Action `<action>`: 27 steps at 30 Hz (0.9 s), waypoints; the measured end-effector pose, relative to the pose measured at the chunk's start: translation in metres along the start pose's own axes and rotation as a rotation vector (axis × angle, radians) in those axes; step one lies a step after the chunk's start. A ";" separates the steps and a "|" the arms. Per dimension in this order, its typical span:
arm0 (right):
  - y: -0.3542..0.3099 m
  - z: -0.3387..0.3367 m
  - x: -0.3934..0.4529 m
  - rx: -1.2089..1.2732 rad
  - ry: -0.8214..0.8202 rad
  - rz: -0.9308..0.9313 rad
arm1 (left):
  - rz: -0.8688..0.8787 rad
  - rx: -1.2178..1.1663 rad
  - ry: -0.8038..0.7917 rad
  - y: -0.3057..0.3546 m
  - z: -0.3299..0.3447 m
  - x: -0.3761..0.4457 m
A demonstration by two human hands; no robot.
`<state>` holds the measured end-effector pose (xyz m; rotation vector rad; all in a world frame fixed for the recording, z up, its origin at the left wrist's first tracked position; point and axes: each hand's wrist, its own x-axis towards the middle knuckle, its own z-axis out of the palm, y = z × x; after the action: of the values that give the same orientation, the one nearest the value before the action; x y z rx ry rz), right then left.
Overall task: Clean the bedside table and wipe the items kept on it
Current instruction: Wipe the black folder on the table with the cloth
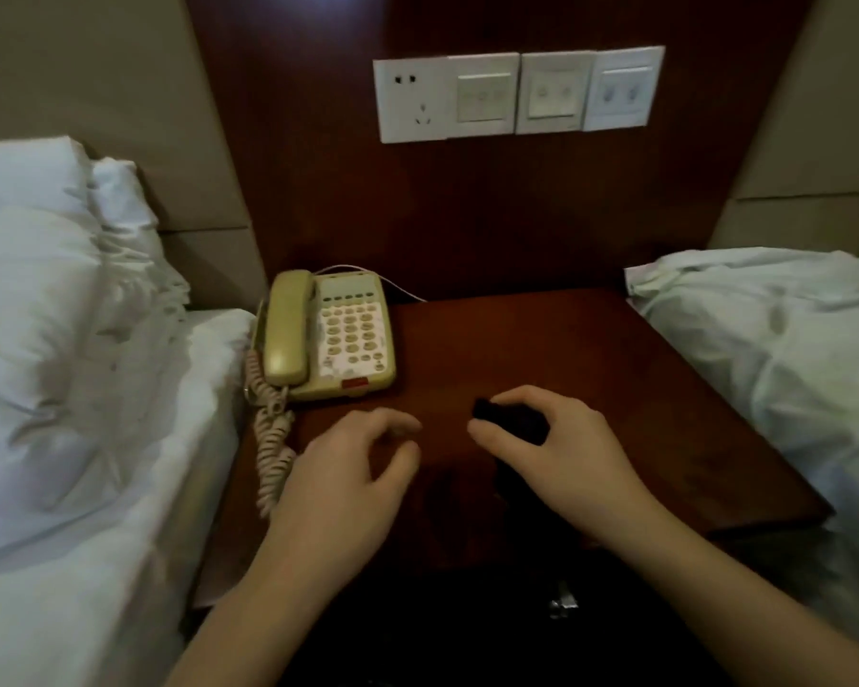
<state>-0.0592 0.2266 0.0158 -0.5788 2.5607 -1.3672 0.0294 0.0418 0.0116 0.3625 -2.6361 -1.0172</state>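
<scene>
A dark wooden bedside table (591, 369) stands between two beds. A beige corded telephone (331, 334) sits at its back left, handset on the cradle, and its coiled cord (271, 438) hangs over the left edge. My right hand (561, 448) grips a dark cloth (509, 419) above the middle of the tabletop; part of the cloth hangs under my palm. My left hand (353, 468) hovers just left of it, in front of the telephone, with its fingers loosely curled and nothing in them.
A white bed with a pillow (45, 290) lies close on the left, another white bed (774, 339) on the right. A row of white wall switches and a socket (517, 94) is mounted on the wooden panel behind the table.
</scene>
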 end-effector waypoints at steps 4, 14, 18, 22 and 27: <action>0.034 -0.058 -0.057 -0.093 0.139 0.051 | 0.038 -0.123 -0.087 0.042 0.031 -0.031; 0.116 -0.216 -0.131 0.121 0.699 0.239 | 0.139 -0.361 -0.320 0.184 0.155 -0.002; 0.135 -0.267 -0.118 0.132 0.773 0.224 | 0.240 -0.413 -0.336 0.252 0.213 0.027; 0.152 -0.296 -0.101 0.071 0.824 0.233 | 0.282 -0.418 -0.357 0.307 0.252 0.057; 0.157 -0.323 -0.084 0.011 0.827 0.242 | 0.326 -0.424 -0.349 0.350 0.281 0.090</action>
<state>-0.1305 0.5849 0.0649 0.3963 3.0560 -1.7838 -0.1982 0.4348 0.0677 -0.3565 -2.5385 -1.5833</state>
